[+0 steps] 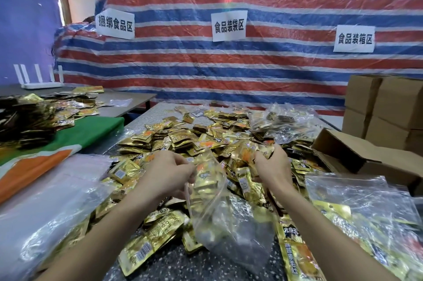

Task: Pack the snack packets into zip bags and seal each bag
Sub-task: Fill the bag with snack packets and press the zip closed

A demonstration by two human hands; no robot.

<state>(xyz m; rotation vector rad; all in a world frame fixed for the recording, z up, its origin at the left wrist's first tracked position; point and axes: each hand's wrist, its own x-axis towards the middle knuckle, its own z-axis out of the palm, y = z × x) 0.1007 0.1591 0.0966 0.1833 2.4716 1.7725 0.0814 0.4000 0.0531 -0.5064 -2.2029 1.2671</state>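
Note:
A big heap of gold snack packets (183, 136) covers the speckled table (174, 264). My left hand (167, 173) pinches the upper edge of a clear zip bag (229, 223) that hangs in front of me with several gold packets inside its top part. My right hand (272, 166) grips a bunch of gold packets (247, 154) just right of the bag's mouth. Both forearms reach in from the bottom of the view.
Filled clear bags (366, 212) lie at the right, more (281, 118) at the back. An open cardboard box (357, 154) and stacked cartons (384, 109) stand right. Empty clear bags (57, 200) lie left, by a green-orange cloth (45, 150) and another packet-covered table (29, 115).

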